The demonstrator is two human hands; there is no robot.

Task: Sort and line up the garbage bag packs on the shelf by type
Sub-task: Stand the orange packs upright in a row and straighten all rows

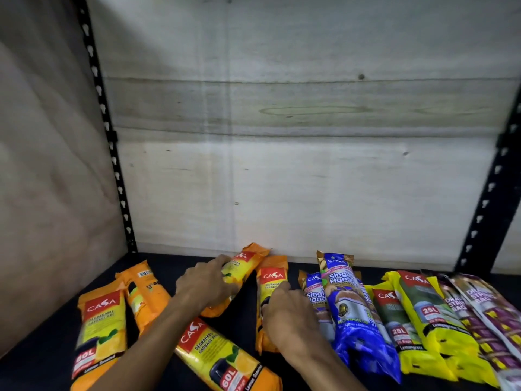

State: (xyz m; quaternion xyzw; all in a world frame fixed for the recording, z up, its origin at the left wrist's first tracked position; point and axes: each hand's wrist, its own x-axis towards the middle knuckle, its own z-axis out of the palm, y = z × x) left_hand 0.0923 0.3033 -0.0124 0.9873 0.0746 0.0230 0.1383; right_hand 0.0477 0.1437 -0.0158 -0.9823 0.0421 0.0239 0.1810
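Head | left hand (207, 283) grip grasps orange pack (242, 273) | right hand (287, 314) presses another orange pack (269, 289), fingers straight

Two bare forearms enter from the bottom edge, left of centre and centre, angling up and inward. Left hand (205, 283), lower centre-left of frame, back up, fingers curled forward and gripping. Right hand (290, 309), lower centre, just right of the left and slightly nearer, back up, fingers bent downward, pressing. Hands near, not touching.
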